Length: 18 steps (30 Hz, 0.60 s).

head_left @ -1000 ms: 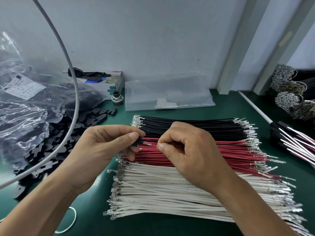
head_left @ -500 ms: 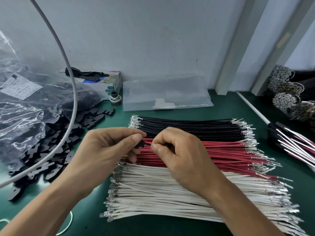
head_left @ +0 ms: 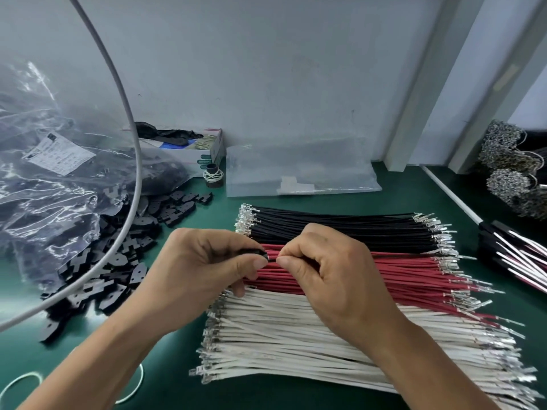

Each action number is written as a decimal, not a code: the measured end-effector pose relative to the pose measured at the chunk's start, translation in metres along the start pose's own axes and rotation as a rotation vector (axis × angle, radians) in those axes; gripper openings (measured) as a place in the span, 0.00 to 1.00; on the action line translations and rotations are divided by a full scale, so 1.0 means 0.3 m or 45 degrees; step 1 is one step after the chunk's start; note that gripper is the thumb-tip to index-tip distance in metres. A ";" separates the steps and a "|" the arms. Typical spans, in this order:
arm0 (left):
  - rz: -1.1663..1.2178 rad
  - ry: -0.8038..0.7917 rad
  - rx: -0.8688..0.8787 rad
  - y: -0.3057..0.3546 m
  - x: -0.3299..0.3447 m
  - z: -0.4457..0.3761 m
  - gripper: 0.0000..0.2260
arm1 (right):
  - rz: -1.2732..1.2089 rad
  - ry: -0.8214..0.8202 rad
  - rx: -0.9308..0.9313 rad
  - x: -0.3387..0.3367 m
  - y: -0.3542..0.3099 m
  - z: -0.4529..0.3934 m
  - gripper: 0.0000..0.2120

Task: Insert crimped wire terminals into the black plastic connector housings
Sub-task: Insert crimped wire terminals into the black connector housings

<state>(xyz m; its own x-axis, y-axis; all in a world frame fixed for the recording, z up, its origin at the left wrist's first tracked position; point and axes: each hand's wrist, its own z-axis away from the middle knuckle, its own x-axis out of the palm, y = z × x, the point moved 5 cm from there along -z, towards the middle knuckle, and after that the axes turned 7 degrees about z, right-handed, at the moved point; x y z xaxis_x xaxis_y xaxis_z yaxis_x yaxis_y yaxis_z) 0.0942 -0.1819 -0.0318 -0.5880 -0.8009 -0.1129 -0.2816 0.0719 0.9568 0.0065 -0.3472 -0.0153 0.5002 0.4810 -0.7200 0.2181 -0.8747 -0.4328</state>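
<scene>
My left hand (head_left: 204, 267) pinches a small black connector housing (head_left: 257, 252) between thumb and fingers. My right hand (head_left: 334, 276) pinches a red wire, its tip right against the housing; the wire's terminal is hidden between the fingertips. Both hands hover over three flat bundles of crimped wires on the green table: black wires (head_left: 340, 229) at the back, red wires (head_left: 414, 279) in the middle, white wires (head_left: 281, 344) in front. A heap of loose black housings (head_left: 118, 261) lies to the left.
A clear plastic bag (head_left: 44, 179) of black parts sits at far left, a grey cable (head_left: 130, 137) arcing over it. A small box (head_left: 189, 149) and clear bag (head_left: 302, 173) stand by the wall. Finished harnesses (head_left: 521, 255) lie at right. Rubber bands (head_left: 20, 383) lie near the front edge.
My right hand has moved left until its fingertips meet my left thumb at the housing. The bare terminal seen between the hands a second ago is out of sight.
</scene>
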 end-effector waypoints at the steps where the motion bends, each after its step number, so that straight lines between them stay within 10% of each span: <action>1: 0.017 0.002 -0.006 0.001 0.000 0.001 0.09 | -0.004 0.004 -0.010 0.005 -0.007 0.000 0.07; 14: 0.226 0.065 -0.106 -0.031 0.008 -0.011 0.09 | 0.393 0.047 -0.087 -0.104 -0.066 -0.012 0.06; 18: 0.290 0.136 -0.135 -0.040 -0.014 -0.017 0.10 | 0.258 -0.518 -0.115 -0.008 -0.151 0.018 0.13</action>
<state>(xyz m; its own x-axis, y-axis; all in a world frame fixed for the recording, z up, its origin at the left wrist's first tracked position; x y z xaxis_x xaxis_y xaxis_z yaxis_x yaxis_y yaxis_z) 0.1039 -0.1825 -0.0414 -0.5423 -0.8298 0.1316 -0.0675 0.1991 0.9777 -0.0091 -0.3084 0.0033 0.1748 0.2683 -0.9474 0.2311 -0.9465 -0.2254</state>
